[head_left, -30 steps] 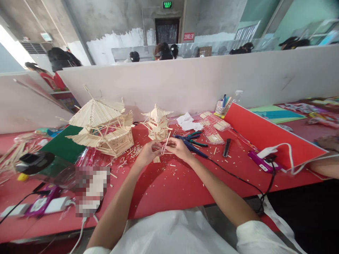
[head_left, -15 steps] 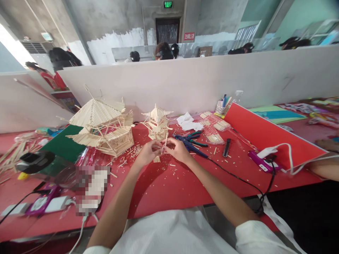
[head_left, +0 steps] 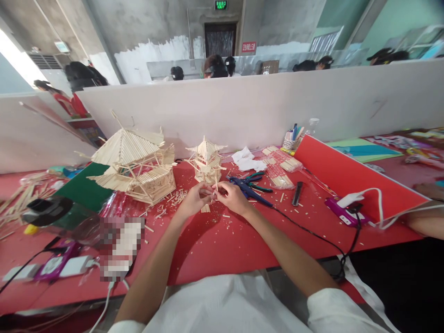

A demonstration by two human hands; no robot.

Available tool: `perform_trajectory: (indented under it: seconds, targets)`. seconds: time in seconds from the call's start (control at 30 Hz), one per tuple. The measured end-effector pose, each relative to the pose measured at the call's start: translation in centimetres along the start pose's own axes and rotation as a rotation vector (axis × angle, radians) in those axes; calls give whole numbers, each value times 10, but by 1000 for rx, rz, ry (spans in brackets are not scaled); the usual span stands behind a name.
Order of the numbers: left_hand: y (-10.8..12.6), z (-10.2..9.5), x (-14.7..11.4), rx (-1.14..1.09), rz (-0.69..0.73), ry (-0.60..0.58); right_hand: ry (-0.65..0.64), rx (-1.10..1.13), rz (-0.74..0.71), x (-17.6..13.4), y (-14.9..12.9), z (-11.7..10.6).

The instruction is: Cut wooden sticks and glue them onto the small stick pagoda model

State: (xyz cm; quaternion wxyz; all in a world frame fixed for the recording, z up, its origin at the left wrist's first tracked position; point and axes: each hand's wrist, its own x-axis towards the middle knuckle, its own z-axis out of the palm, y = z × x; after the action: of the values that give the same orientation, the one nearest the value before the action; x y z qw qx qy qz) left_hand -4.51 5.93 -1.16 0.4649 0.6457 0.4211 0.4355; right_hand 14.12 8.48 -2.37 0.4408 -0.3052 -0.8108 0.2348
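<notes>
— Both grips are pinched shut on one thin stick (head_left: 216, 187): left hand (head_left: 194, 200), right hand (head_left: 233, 198), over the table's (head_left: 215, 249) middle.

— Squeeze harder, I reckon it snaps, or bumps the small pavilion (head_left: 206, 161) just behind.

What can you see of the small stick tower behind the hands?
The small stick tower is a pale model that looks built from thin wooden sticks, with a pointed tiered roof and flared eaves over an open frame. It stands upright on the red table, just beyond both hands. Whether the fingers touch it is unclear.
</notes>
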Motion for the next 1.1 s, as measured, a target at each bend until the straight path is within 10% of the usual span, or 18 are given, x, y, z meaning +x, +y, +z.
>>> perform_trajectory:
  seconds: [0.77,1.1]
  targets:
    - [4,-3,-3,409,134,84,-88,542,344,3,19,-2]
    - [3,-4,-6,675,198,18,-117,425,249,2,18,-2]
